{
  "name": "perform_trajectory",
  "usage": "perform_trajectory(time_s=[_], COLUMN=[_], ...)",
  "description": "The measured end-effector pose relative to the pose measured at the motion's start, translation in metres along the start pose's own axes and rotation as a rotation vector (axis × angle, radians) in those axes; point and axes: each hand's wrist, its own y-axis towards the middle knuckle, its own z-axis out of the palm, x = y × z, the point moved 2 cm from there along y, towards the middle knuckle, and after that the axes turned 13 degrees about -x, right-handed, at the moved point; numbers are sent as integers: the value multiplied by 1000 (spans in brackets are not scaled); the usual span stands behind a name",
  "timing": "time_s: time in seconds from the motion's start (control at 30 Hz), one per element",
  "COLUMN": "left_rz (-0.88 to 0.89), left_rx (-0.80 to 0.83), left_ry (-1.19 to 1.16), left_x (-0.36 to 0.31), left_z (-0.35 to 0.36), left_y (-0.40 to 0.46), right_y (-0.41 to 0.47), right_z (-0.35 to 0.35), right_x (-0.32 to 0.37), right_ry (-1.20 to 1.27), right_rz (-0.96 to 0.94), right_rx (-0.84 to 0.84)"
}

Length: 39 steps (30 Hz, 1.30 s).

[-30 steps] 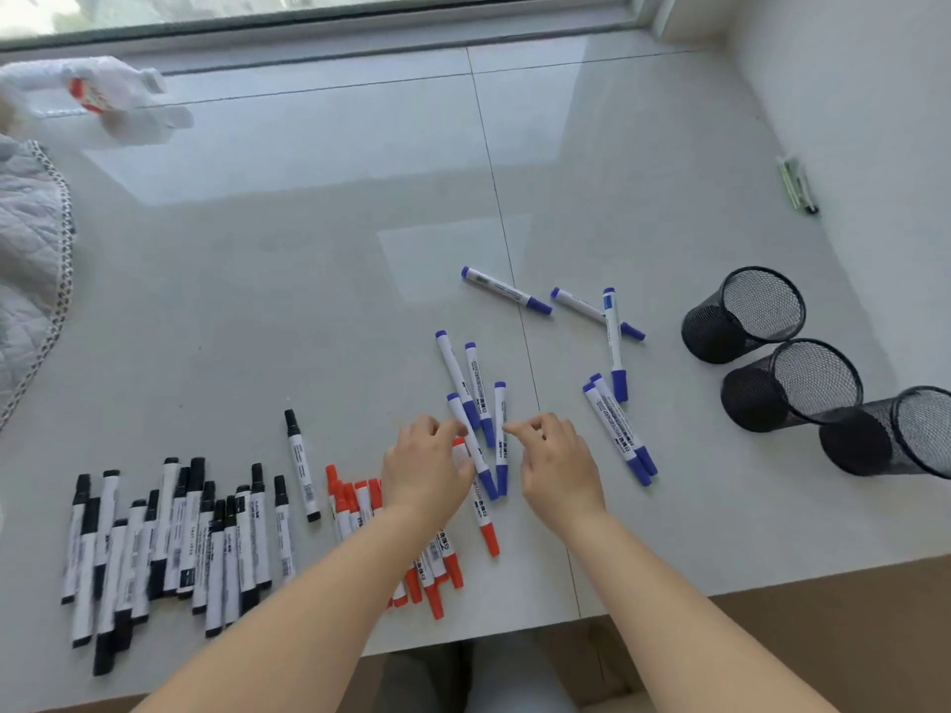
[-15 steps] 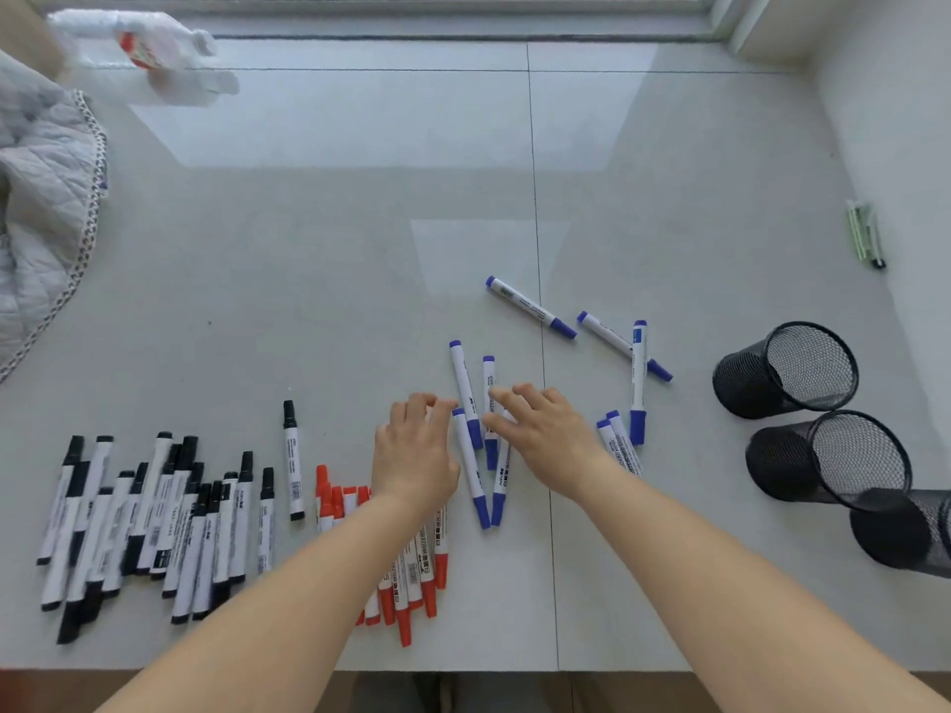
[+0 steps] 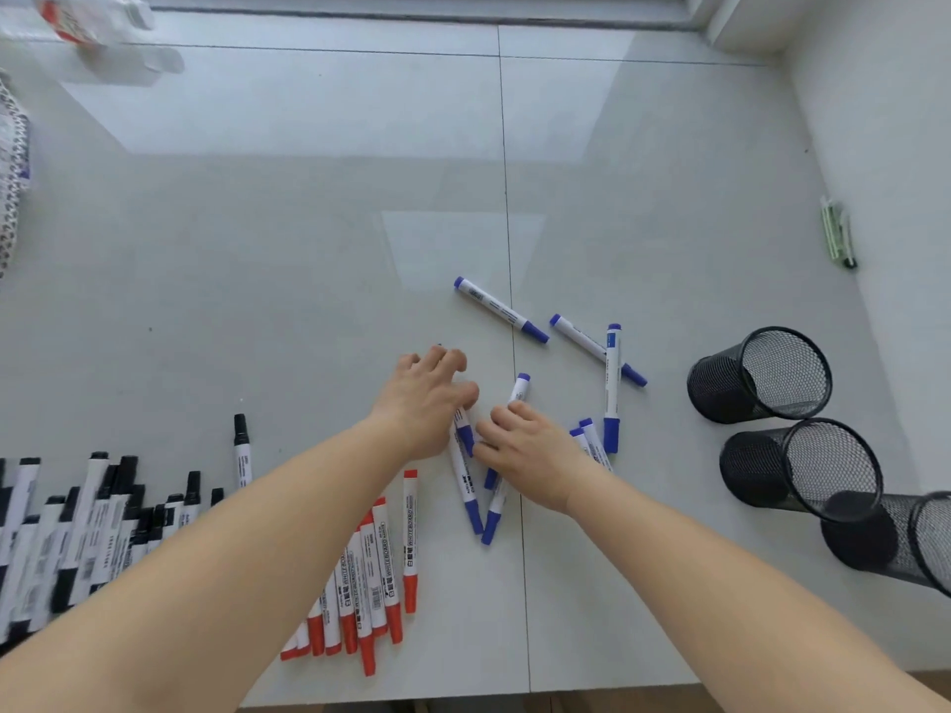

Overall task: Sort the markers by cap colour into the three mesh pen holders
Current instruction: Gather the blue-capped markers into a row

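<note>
Both hands, left (image 3: 422, 403) and right (image 3: 525, 450), curl fingers around blue markers (image 3: 471, 486) on the table (image 3: 309, 249), seemingly bunching one colour for the three empty holders (image 3: 761, 375) lying at the right.

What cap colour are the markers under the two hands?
Blue, seen in the head view, the only one.

Both hands — left hand (image 3: 423, 403), right hand (image 3: 525, 452) — on blue-capped markers (image 3: 471, 476), 3 mesh holders (image 3: 803, 465) nearby
</note>
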Motion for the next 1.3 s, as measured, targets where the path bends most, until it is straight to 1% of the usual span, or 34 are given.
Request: perform_trajectory(time_s=[0.13, 0.27, 0.4, 0.47, 0.53, 0.6, 0.67, 0.73, 0.8, 0.87, 0.9, 0.97, 1.07, 1.13, 1.23, 1.3], left_rz=[113, 131, 208, 213, 211, 219, 220, 215, 215, 217, 200, 104, -61, -221, -528, -657], left_rx=[41, 52, 34, 20, 5, -7, -12, 4, 20, 32, 32, 0, -51, -7, 104, 120], left_ry=[60, 77, 85, 69, 53, 52, 57, 60, 67, 87, 86, 28, -113, -236, -546, -717], left_x=[-6, -9, -14, -16, -17, -19, -20, -23, -28, -35, -39, -47, -64, -77, -95, -107], left_z=[4, 7, 6, 7, 8, 7, 8, 9, 11, 13, 12, 9, -1, -5, -3, 5], left_y=[7, 9, 11, 12, 11, 10, 10, 9, 6, 0, -3, -10, -24, -36, -61, -78], right_y=[-11, -22, -34, -39, -43, -48, -55, -63, -72, -82, -87, -94, -96, -96, -96, -95], right_z=[10, 11, 7, 2, -5, -16, -30, -42, -52, -56, -56, -54, -51, -45, -34, -25], right_x=[0, -4, -5, -5, -11, -18, -25, -27, -27, -28, -27, -18, 7, 25, 50, 68], right_ry=[60, 74, 98, 106, 89, 94, 148, 238, 382, 651, 777, 880, 971, 1018, 1063, 1052], right_rz=[69, 181, 237, 255, 284, 358, 512, 708, 997, 1324, 1454, 1581, 1640, 1670, 1694, 1671], right_rx=[-84, -237, -304, -362, -441, -564, -684, -723, -697, -672, -667, -643, -601, -593, -557, -504])
